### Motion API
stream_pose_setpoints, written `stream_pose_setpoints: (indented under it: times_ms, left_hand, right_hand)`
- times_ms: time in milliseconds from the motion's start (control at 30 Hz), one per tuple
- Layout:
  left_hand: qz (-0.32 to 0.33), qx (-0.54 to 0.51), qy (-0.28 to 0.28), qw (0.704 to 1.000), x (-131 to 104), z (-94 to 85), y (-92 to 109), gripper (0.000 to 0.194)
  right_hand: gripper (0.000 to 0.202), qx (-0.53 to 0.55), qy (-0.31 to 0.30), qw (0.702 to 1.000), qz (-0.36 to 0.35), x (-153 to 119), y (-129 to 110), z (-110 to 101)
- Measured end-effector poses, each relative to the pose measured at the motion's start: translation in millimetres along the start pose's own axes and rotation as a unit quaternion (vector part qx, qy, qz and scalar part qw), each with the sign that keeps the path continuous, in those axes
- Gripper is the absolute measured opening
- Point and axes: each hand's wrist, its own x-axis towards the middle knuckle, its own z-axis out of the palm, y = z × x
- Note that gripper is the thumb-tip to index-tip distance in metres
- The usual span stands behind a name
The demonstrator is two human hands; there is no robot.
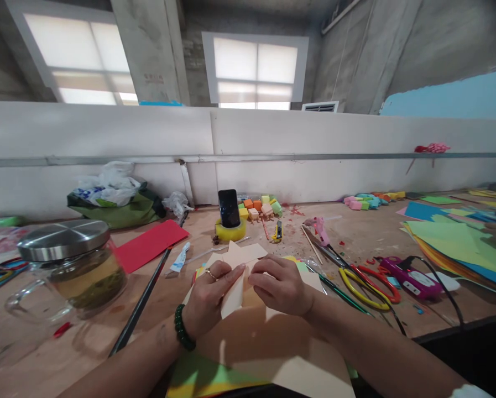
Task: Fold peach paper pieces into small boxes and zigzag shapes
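Between my two hands is a folded piece of peach paper (232, 301), its creased flaps standing up at angles. My left hand (209, 290), with a ring and a dark green bead bracelet (184, 327), pinches the paper's left side. From the right, my right hand (281, 283) pinches the same piece, fingertips close to the left thumb. Part of the fold is hidden behind the fingers. Beneath lies a stack of coloured paper sheets (281, 345), peach on top with green and yellow edges showing below.
On the left stand a glass teapot (85, 276) and red paper (152, 245). Ahead, a phone (229, 208) leans on a yellow tape roll (230, 230) near small paper cubes (254, 210). Rightward lie scissors (364, 290), a pink glue gun (321, 229), a purple power strip (409, 278) and coloured sheets (459, 243).
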Motion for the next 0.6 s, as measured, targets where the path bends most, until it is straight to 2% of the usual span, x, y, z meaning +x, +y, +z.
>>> stream_pose_setpoints:
  times_ms: [333,600]
  left_hand:
    - [0.003,-0.010,0.007,1.000,0.8,-2.1,2.8,0.040]
    - [-0.001,-0.013,0.005,1.000,1.0,-1.6,1.9,0.041]
  right_hand:
    - [0.029,-0.007,0.014,1.000,0.027,-2.8,3.4,2.0]
    - [0.021,-0.016,0.017,0.999,0.034,-2.0,2.4,1.3]
